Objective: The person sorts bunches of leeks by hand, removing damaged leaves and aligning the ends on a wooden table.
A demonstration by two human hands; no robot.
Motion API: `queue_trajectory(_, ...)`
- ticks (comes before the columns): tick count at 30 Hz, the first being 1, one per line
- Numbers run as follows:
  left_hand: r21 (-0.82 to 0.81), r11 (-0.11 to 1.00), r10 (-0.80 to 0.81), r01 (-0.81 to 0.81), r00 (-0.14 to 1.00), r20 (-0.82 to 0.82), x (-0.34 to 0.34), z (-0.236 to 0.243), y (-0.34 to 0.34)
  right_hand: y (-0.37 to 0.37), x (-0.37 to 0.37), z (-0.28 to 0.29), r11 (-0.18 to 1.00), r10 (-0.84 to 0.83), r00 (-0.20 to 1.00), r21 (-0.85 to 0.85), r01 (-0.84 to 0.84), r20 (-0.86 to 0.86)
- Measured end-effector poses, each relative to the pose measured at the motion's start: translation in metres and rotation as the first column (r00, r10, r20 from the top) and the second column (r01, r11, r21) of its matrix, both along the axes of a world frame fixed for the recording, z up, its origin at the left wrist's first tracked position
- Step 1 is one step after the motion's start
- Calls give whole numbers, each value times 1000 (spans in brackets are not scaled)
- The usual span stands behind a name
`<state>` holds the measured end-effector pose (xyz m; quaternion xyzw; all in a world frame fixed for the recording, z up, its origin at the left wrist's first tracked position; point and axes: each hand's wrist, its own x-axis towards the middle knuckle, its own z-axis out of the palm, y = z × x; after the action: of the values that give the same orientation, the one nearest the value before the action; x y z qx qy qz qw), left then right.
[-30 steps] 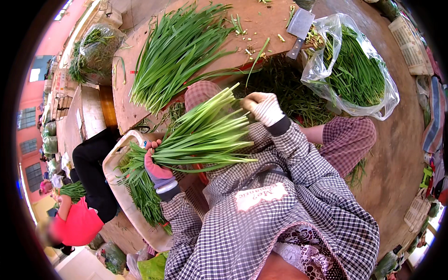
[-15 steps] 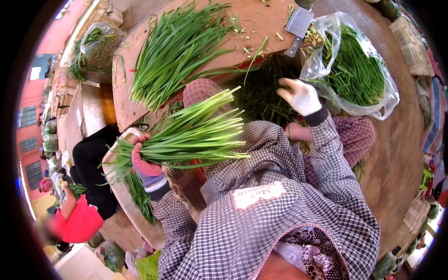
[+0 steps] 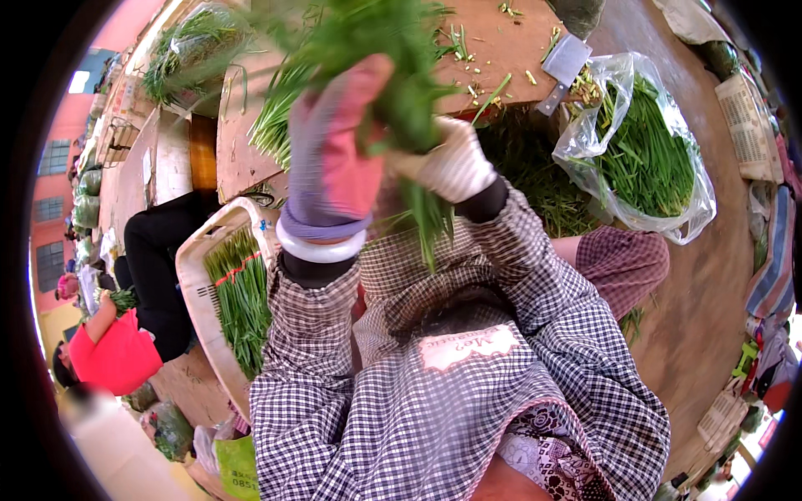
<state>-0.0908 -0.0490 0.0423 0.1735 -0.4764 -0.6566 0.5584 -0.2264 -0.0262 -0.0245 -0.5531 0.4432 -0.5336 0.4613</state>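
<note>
My left hand, in a pink and purple glove, is raised in front of me, closed on a motion-blurred bunch of long green leaves that points upward. Just right of it, my right hand, in a whitish glove, grips the same bunch, with some leaves hanging below. Behind them, more leaves lie on the board table. At the lower left, a white plastic crate holds greens with a red band across them.
A cleaver lies at the table's right edge beside an open clear bag of greens. Another bagged bundle is at the back left. A co-worker in red sits at left. Crates line the right side.
My left hand has lifted the bunch upward and turned it from sideways to upright. My right hand has moved back left onto it. The crate's banded greens are now uncovered.
</note>
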Motion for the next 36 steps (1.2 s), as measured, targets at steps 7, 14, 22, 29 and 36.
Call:
queue_trajectory(7,-309,949,133,-64,969,206,3,43,18,4,-122,-21,934,-344,882,217,285,322)
queue_trajectory(14,377,905,-382,195,763,522,27,-37,55,15,-148,-25,868,-496,796,235,438,347)
queue_trajectory(22,411,846,-447,338,871,204,-33,-134,37,4,-119,-5,930,-354,820,258,260,450)
queue_trajectory(29,637,658,-380,402,907,-179,-74,-151,41,-56,-114,-58,950,-312,838,-175,260,-447)
queue_trajectory(36,691,709,-276,142,957,87,-72,-202,31,14,-111,-100,882,-122,992,454,127,-39)
